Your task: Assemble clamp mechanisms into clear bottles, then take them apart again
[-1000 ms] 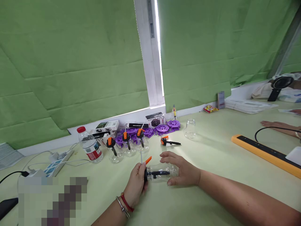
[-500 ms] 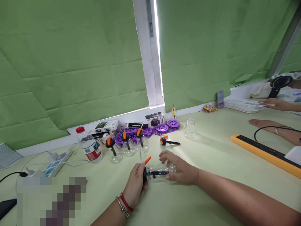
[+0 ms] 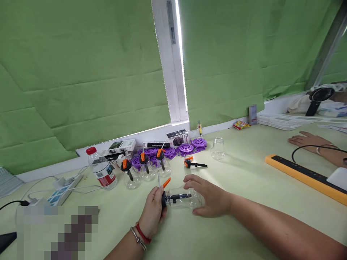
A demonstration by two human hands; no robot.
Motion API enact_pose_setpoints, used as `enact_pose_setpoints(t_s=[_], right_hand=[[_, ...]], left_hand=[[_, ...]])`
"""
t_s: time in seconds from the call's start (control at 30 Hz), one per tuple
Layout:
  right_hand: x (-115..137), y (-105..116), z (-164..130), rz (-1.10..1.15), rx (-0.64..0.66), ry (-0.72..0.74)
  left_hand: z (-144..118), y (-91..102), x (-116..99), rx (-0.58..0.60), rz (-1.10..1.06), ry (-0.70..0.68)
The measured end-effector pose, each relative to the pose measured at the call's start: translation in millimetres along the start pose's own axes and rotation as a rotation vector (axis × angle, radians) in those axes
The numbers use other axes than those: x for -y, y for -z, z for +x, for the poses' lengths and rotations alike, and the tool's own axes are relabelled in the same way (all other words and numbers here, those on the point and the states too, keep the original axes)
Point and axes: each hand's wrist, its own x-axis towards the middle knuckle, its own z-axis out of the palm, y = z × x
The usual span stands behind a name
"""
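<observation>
Left hand (image 3: 154, 209): closed around the black pump cap (image 3: 163, 199) with its orange trigger (image 3: 166, 182), which is seated at the neck of the bottle.
Right hand (image 3: 208, 196): curled loosely over the body of the clear plastic bottle (image 3: 184, 199), fingers only partly closed.
Bottle position: held on its side just above the table (image 3: 244, 180), between the two hands, near the table's front edge.
Finished row: three capped bottles (image 3: 146, 169) are stood upright behind, beside a red-capped water bottle (image 3: 101, 171).
Loose parts: a spare pump head (image 3: 193, 164) and an uncapped bottle (image 3: 218, 148) are left further back.
Risk, thread: the cap is judged liable to cross-thread if turned while tilted.
Risk, grip: the smooth bottle may be spun or crushed under the light right-hand hold.
Risk, tube: the thin dip tube (image 3: 158, 178) may be bent.
</observation>
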Motion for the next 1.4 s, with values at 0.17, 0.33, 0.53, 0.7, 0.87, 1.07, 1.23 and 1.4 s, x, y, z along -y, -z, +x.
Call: enact_pose_setpoints(t_s=[0.17,0.33,0.53,0.7,0.87,1.07,1.23,1.4], right_hand=[[2,2,3,-0.261,-0.052,0.217],[1,1,1,-0.314,-0.095,0.287],[-4,-1,-3,0.023,-0.157,0.108],[-8,-5,-1,0.392,-0.164,-0.096],[-10,-18,2,0.823,-0.089,-0.344],[4,-28,21,0.961,-0.097,-0.585],[9,-27,34,0.969,-0.135,-0.691],[-6,-29,27,1.061,-0.061,-0.528]], left_hand=[[-2,2.0,-3,-0.013,-0.031,-0.003],[-7,1.7,-9,0.0,-0.039,-0.023],[-12,-0.5,-13,-0.005,-0.009,-0.086],[-14,0.0,-14,-0.056,0.0,-0.117],[-17,5.5,-7,-0.095,0.024,-0.154],[-15,8.9,3,-0.176,-0.012,-0.128],[-7,11.1,11,-0.227,-0.042,-0.15],[0,15.6,9,-0.187,-0.006,-0.217]])
